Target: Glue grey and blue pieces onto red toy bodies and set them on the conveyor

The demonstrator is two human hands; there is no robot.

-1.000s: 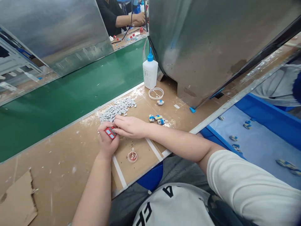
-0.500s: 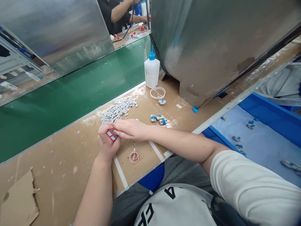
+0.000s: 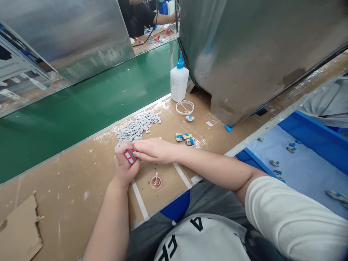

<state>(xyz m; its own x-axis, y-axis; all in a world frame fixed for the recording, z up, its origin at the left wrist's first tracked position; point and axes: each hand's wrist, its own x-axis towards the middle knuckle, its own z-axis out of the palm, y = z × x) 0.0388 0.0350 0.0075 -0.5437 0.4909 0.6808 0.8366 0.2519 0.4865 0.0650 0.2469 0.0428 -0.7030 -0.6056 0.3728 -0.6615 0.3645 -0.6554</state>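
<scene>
A small red toy vehicle part [image 3: 130, 157] with light blue windows and a grey patch is gripped in my left hand [image 3: 124, 165], fingers wrapped round its far side. My right hand [image 3: 152, 150] reaches across from the right, its fingers together and pressed against the same part. Its fingertips are partly hidden. Just beyond my hands lies a heap of small grey pieces [image 3: 136, 127]. Nearer to me stands a little round cup [image 3: 156, 183] of reddish liquid with a thin stick in it.
A white bottle with a blue nozzle [image 3: 179, 81] stands behind a white ring [image 3: 185, 107]. Several small blue, yellow and grey toys [image 3: 187, 136] lie to the right. A blue bin [image 3: 315, 127] holds more. Torn cardboard [image 3: 21, 226] lies left; a green belt [image 3: 89, 90] runs behind.
The view has shifted slightly. Both hands stay together on the red part with hardly any movement. The co-worker's arm in the background has moved.
</scene>
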